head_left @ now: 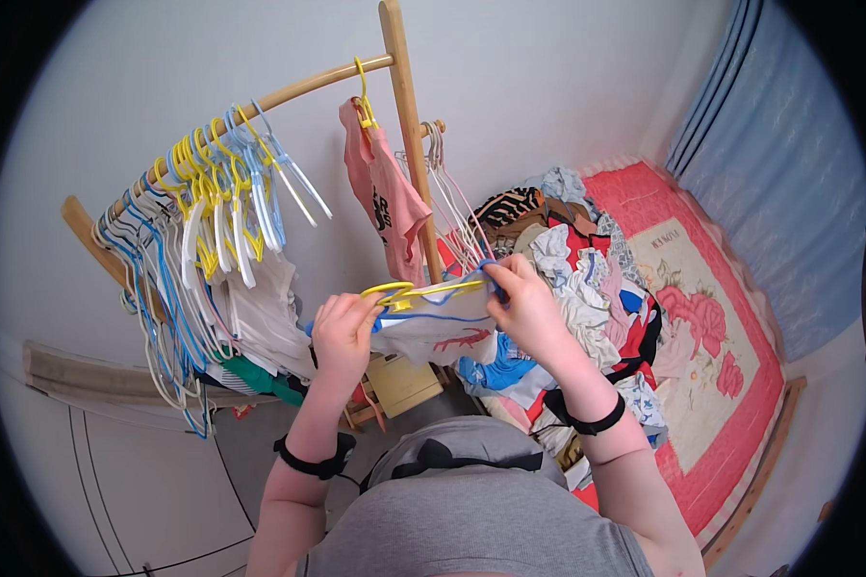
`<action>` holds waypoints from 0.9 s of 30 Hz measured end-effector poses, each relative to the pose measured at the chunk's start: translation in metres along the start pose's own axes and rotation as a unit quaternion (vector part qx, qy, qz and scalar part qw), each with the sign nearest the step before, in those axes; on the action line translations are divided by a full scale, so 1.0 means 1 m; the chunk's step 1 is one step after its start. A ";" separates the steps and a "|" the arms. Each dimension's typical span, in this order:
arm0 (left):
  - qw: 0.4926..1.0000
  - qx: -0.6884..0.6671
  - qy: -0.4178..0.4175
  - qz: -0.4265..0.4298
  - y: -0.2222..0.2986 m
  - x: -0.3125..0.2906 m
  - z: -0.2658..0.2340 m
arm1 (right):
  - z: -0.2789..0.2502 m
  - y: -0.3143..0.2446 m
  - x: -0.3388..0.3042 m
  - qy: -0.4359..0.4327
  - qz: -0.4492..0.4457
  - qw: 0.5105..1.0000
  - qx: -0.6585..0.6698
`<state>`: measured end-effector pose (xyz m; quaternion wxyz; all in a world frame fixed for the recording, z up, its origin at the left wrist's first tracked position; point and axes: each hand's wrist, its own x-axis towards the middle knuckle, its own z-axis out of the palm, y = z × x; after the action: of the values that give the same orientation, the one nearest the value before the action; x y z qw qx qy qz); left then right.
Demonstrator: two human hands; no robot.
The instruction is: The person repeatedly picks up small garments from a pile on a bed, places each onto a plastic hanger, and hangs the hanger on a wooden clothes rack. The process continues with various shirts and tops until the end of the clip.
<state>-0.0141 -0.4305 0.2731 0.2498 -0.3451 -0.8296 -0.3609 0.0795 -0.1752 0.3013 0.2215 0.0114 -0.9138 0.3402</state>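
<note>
Between my hands, in front of my chest, stretches a white shirt with blue trim and a red print. A yellow hanger lies at its neckline, its hook pointing left. My left hand pinches the shirt's left shoulder close to the hanger's hook. With closed fingers, my right hand grips the blue-trimmed right shoulder near the hanger's end. How far the hanger reaches inside the fabric is partly hidden. Just beyond, a pink shirt hangs from the wooden rack on another yellow hanger.
Several yellow, white and blue hangers crowd the rack's left side, with white garments below. White hangers hang behind the post. To the right, a heap of clothes covers part of a bed with a red floral cover. A blue curtain hangs beyond.
</note>
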 end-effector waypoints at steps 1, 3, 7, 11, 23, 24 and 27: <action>1.000 -0.020 0.004 -0.010 0.005 0.000 0.003 | 0.002 -0.003 -0.001 -0.008 0.001 1.000 0.005; 0.999 -0.040 0.011 -0.026 0.009 -0.001 0.007 | 0.000 -0.010 -0.004 -0.040 -0.018 0.999 -0.004; 0.998 -0.035 0.032 -0.044 0.004 -0.008 0.008 | -0.019 -0.031 -0.003 -0.093 -0.016 0.994 0.059; 0.997 -0.068 0.028 -0.020 0.000 -0.006 0.003 | -0.031 -0.021 0.008 -0.018 -0.112 0.992 -0.049; 0.993 -0.063 0.071 -0.065 -0.020 0.003 -0.006 | -0.024 -0.030 0.013 -0.143 -0.022 0.985 0.093; 0.993 -0.063 0.043 -0.089 -0.024 0.003 -0.006 | -0.024 -0.031 0.013 -0.135 -0.013 0.986 0.095; 0.993 -0.064 0.062 -0.082 -0.025 0.008 -0.005 | -0.021 -0.038 0.018 -0.099 -0.001 0.988 0.115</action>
<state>-0.0373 -0.4437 0.2714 0.2478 -0.2678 -0.8131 -0.4537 0.0776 -0.1889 0.3459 0.1279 0.0715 -0.8860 0.4400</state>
